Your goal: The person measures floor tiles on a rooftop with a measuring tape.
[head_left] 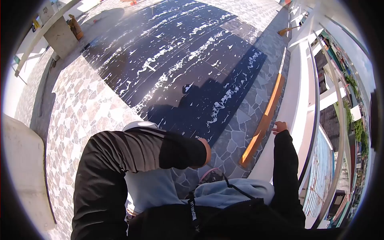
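My left arm in a black sleeve bends across my body, and only part of my left hand (205,149) shows past the cuff, its fingers hidden. It overlaps the near edge of the black tiles (188,60) with white veins. My right hand (280,127) is stretched forward at the low white wall on the right, fingers apart and nothing in them. Just left of it, a long orange-brown board (264,120) lies on the grey stone-patterned floor (240,114), parallel to the wall. My shadow falls over the tiles.
The low white wall (298,96) and a metal railing (340,104) run along the right, with rooftops below beyond them. A broom (286,31) lies far right. A grey block (60,38) and a brown object (75,27) stand far left.
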`<state>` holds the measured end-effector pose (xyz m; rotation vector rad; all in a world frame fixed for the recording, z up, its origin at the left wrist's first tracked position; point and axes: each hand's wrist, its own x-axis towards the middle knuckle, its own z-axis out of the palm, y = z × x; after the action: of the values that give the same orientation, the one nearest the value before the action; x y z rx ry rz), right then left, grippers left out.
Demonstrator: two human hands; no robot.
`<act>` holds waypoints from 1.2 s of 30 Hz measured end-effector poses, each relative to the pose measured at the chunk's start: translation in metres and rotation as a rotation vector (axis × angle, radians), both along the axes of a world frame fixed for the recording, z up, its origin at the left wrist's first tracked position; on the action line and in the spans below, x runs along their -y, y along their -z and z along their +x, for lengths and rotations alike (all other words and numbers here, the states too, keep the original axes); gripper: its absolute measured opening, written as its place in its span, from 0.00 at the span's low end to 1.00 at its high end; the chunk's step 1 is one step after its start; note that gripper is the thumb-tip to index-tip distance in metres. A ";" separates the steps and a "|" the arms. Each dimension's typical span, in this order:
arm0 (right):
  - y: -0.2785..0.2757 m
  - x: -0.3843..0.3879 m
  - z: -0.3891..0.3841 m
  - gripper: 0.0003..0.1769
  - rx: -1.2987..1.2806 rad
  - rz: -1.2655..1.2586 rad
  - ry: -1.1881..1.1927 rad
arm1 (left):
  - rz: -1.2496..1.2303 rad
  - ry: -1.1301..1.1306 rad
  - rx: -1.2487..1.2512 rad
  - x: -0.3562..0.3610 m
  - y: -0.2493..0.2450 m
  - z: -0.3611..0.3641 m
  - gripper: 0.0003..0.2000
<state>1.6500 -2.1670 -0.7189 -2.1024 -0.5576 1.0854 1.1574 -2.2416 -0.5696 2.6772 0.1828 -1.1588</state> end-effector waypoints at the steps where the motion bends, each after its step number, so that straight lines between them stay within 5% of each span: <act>1: -0.006 0.001 -0.003 0.20 0.004 0.004 -0.002 | 0.007 0.035 0.055 0.005 -0.003 0.001 0.12; 6: -0.007 0.002 -0.004 0.23 -0.023 -0.019 0.002 | 0.047 -0.058 -0.015 0.029 0.000 0.013 0.11; 11: -0.002 0.000 -0.003 0.24 -0.039 0.006 0.055 | -0.023 0.258 -0.248 0.025 0.010 0.006 0.12; 23: 0.005 0.001 -0.001 0.23 0.053 0.023 0.073 | -0.008 0.102 -0.071 0.010 -0.007 0.004 0.12; 29: -0.007 0.003 0.000 0.25 -0.191 0.000 0.019 | -0.023 0.109 -0.124 0.014 0.000 0.000 0.12; 36: -0.003 0.006 -0.011 0.25 0.086 -0.030 0.001 | -0.049 0.128 -0.107 0.009 -0.004 0.002 0.12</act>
<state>1.6394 -2.1729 -0.7155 -2.1832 -0.5838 1.0123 1.1595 -2.2511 -0.5658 2.6192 0.0004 -1.3270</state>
